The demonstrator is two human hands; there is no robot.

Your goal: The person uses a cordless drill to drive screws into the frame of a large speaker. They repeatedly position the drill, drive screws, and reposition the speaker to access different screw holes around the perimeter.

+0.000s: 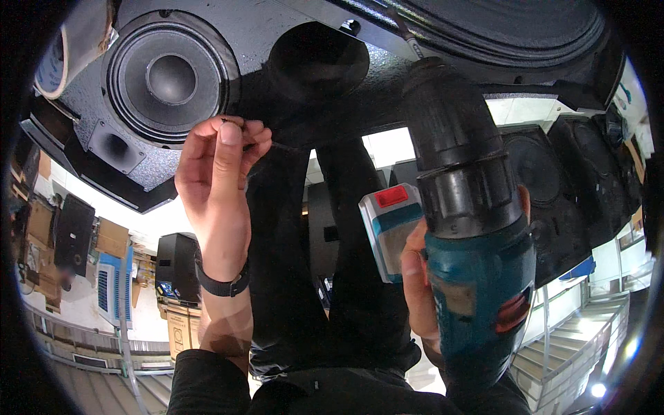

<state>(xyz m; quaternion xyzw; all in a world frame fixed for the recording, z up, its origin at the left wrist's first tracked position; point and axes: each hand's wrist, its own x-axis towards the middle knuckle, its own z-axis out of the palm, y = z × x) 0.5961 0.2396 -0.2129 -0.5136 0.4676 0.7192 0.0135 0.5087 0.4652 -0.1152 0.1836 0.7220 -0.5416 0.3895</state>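
My left hand (218, 162) is raised in front of the lower edge of a round black speaker cone (173, 79). Its thumb and fingertips pinch a small dark screw-like piece (225, 121), mostly covered by the fingers. A teal and black cordless drill (477, 270) is gripped by my right hand (418, 283), whose fingers wrap the handle and are partly hidden by the tool's body. The drill's bit (415, 47) points up and away, toward the dark speaker cabinet (277, 17). Beside the handle shows the drill's battery (391, 232), with a red label.
A larger speaker cone (512, 31) fills the far right of the cabinet, with a round dark opening (318, 59) between the cones. A roll of tape (59, 69) lies at the far left. More black speakers (532, 169) stand at right; cardboard boxes (183, 328) are at left.
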